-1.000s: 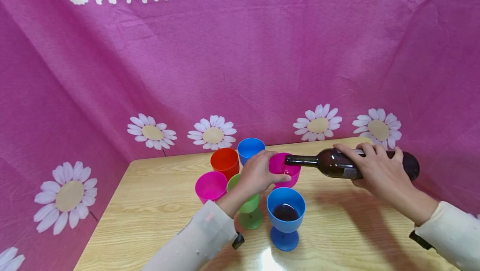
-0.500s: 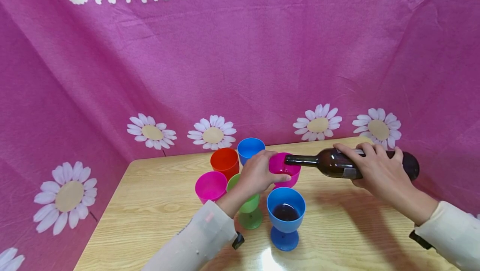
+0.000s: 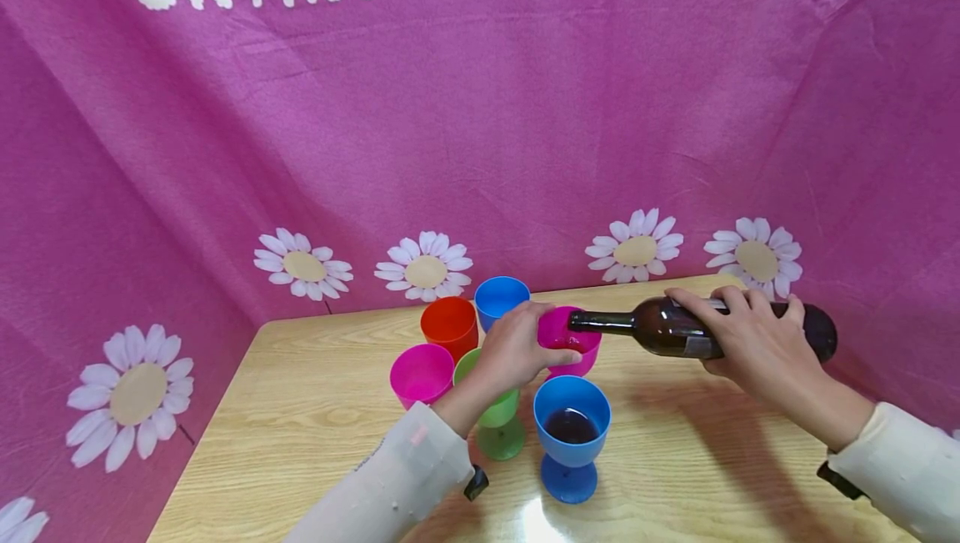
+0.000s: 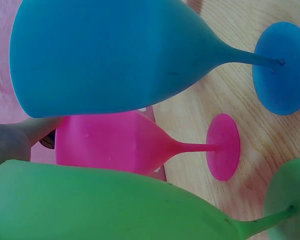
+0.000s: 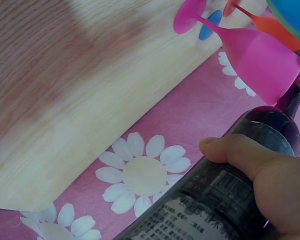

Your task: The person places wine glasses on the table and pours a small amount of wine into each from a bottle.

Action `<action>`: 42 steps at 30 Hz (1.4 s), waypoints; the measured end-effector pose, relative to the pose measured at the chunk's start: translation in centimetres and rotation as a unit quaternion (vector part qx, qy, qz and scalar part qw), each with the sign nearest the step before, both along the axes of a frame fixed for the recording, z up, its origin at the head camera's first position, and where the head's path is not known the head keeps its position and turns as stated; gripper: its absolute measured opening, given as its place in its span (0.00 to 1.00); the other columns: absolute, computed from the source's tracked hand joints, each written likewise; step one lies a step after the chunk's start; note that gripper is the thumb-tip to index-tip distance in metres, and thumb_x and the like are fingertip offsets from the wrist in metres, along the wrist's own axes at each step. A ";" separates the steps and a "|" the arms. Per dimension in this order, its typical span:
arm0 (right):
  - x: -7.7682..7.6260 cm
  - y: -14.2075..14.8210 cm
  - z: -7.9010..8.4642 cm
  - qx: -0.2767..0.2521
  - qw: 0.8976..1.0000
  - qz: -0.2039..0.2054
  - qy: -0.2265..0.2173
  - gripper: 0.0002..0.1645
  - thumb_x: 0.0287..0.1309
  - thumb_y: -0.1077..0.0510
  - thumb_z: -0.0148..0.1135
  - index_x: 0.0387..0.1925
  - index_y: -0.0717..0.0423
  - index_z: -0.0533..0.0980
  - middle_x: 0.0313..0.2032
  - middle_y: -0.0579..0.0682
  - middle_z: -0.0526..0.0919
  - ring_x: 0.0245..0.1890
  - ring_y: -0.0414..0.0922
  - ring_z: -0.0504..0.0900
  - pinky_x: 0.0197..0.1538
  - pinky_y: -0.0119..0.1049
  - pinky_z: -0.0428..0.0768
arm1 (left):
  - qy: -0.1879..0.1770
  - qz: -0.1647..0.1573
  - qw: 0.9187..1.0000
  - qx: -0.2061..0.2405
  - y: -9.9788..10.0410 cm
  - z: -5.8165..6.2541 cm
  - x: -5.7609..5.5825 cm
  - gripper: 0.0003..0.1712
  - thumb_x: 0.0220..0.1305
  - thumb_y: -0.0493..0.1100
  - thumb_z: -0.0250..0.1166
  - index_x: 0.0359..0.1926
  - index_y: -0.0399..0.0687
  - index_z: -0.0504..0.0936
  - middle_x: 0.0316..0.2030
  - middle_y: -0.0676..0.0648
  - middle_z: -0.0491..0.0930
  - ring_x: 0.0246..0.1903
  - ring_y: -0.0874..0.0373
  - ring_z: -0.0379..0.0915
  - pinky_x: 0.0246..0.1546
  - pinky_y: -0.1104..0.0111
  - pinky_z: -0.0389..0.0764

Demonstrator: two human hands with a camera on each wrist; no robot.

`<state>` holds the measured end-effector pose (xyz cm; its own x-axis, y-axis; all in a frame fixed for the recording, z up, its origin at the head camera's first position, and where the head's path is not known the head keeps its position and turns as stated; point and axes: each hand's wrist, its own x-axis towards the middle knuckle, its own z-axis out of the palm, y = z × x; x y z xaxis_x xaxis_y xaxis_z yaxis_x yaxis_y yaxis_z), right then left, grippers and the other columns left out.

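My right hand grips a dark glass wine bottle by its body and holds it nearly level, neck to the left. The bottle's mouth lies over the rim of a pink goblet, where dark red liquid shows inside. Around that goblet's rim my left hand curls, thumb at the front and fingers behind. In the left wrist view the pink goblet has its foot on the wood, between a blue and a green one. Label print and a barcode face the right wrist camera on the bottle.
Nearest me stands a blue goblet with dark liquid in it. A green goblet stands under my left wrist. Red, second pink and second blue goblets cluster left and behind. A pink flowered cloth hangs behind the table.
Both hands and the bottle stay almost where they were. The red liquid in the pink goblet shows a wider pool than a second ago.
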<state>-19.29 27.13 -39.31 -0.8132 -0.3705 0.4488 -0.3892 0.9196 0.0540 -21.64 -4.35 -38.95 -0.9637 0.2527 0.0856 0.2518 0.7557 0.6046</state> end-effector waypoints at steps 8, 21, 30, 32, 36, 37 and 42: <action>0.0 0.0 -0.1 0.002 1.000 -0.001 -0.001 0.65 0.27 0.52 0.90 0.71 0.31 0.65 0.44 0.65 0.78 0.43 0.65 0.75 0.39 0.80 0.64 | -0.003 -0.002 1.000 0.007 0.0 0.0 0.1 0.44 0.54 0.54 0.81 0.70 0.51 0.75 0.57 0.48 0.79 0.55 0.52 0.77 0.34 0.71 0.85; 0.0 0.0 0.0 0.002 1.000 0.005 0.011 0.64 0.28 0.53 0.88 0.71 0.32 0.66 0.42 0.64 0.78 0.41 0.65 0.75 0.37 0.79 0.65 | -0.005 -0.004 1.000 0.015 0.0 0.1 0.1 0.43 0.54 0.53 0.81 0.69 0.50 0.76 0.56 0.48 0.80 0.54 0.52 0.77 0.34 0.70 0.85; 0.0 0.0 0.1 0.003 1.000 0.005 0.009 0.64 0.28 0.53 0.88 0.71 0.32 0.66 0.43 0.65 0.78 0.41 0.65 0.75 0.38 0.80 0.65 | 0.002 -0.010 1.000 0.016 -0.1 0.0 0.0 0.42 0.53 0.53 0.81 0.68 0.50 0.76 0.55 0.49 0.80 0.53 0.53 0.77 0.34 0.71 0.85; 0.1 0.0 0.1 0.002 1.000 0.004 0.007 0.64 0.28 0.53 0.89 0.71 0.32 0.66 0.43 0.65 0.78 0.42 0.65 0.75 0.39 0.80 0.64 | 0.001 -0.009 1.000 0.019 -0.1 -0.1 0.0 0.42 0.53 0.53 0.81 0.68 0.50 0.76 0.56 0.49 0.80 0.53 0.53 0.77 0.34 0.71 0.85; 0.1 0.0 0.1 0.002 1.000 0.004 0.007 0.64 0.28 0.53 0.89 0.71 0.32 0.66 0.43 0.65 0.78 0.42 0.65 0.75 0.39 0.80 0.64 | -0.002 -0.008 1.000 0.022 0.0 -0.1 0.0 0.43 0.53 0.53 0.81 0.68 0.49 0.76 0.56 0.49 0.79 0.54 0.52 0.77 0.35 0.70 0.85; 0.1 0.0 0.1 0.003 1.000 0.004 0.007 0.64 0.28 0.53 0.89 0.71 0.32 0.66 0.43 0.65 0.78 0.42 0.65 0.75 0.39 0.80 0.65 | -0.003 -0.007 1.000 0.022 0.0 0.0 0.0 0.43 0.53 0.52 0.81 0.68 0.49 0.76 0.56 0.48 0.79 0.54 0.52 0.77 0.35 0.70 0.85; 0.0 -0.1 0.1 0.002 1.000 0.006 0.009 0.64 0.28 0.53 0.89 0.71 0.32 0.66 0.43 0.65 0.78 0.42 0.65 0.75 0.38 0.80 0.65 | -0.002 -0.007 1.000 0.021 0.0 0.0 0.0 0.43 0.53 0.53 0.81 0.68 0.50 0.76 0.57 0.48 0.79 0.54 0.52 0.77 0.34 0.70 0.85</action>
